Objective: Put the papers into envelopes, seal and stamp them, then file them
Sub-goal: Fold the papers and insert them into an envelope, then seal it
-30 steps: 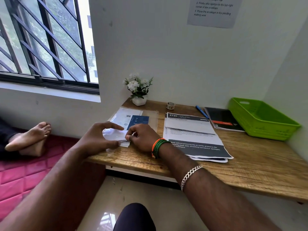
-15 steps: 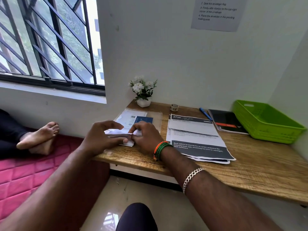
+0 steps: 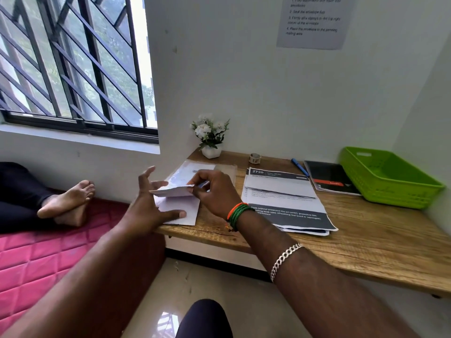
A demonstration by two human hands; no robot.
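We're at the insert step: right hand [image 3: 214, 189] pinches the folded paper [image 3: 172, 191] just above the envelope [image 3: 179, 211] on the table [image 3: 366, 245]; left hand [image 3: 151, 206] spread, thumb pinning envelope. Next, prob.: open the mouth, slide paper in.

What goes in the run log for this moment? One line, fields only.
step: inserting paper | right hand: pinches folded paper | left hand: open, thumb on envelope | green basket: no envelopes visible
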